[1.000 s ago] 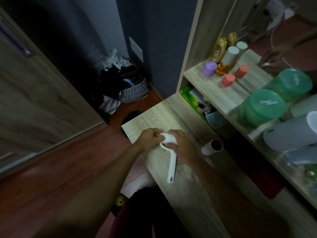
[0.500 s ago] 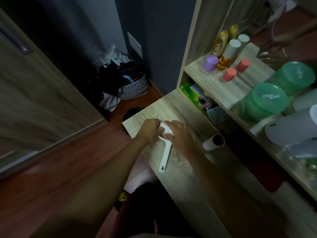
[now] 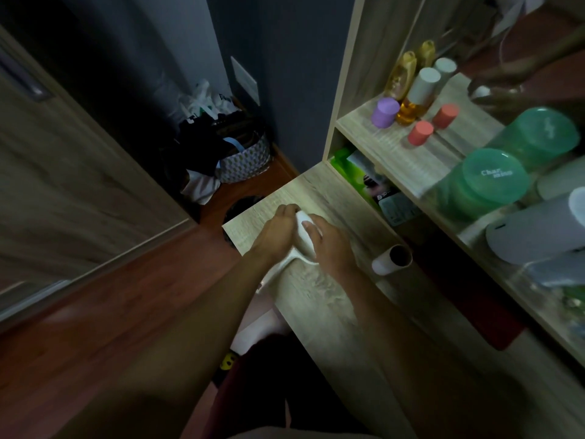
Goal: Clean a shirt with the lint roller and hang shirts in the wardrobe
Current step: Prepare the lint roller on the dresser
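Dim room, wood-grain desk [image 3: 319, 299] running from the near right corner toward the wall, its far-left corner jutting over open floor. Farthest left, a pale wooden wardrobe door [image 3: 72, 185] is slanting across the view, its lower edge meeting a wide strip of reddish floor [image 3: 104, 312] that is lying open between door and desk. Beyond that strip, against the dark wall, a patterned basket [image 3: 245, 163] is sitting with dark and white clothes heaped on and beside it. At the desk's left edge the left hand [image 3: 275, 232] is curling its fingers around the far end of the white lint roller [image 3: 302, 240], gripping the head; the handle is angling back toward the person and hanging past the desk edge, partly hidden under the left forearm. Just beside it, the right hand [image 3: 330, 245] is wrapping the same roller head from the other side, fingers bent over its top, so both hands are holding it close above the desktop. Right of the hands, a spare roll with a dark hollow core [image 3: 392, 259] is lying on its side near the shelf unit. Farthest right, shelves are carrying a purple-capped bottle [image 3: 384, 113], amber bottles, two red caps and green round tubs [image 3: 492, 182], all crowding the shelf's front edge.
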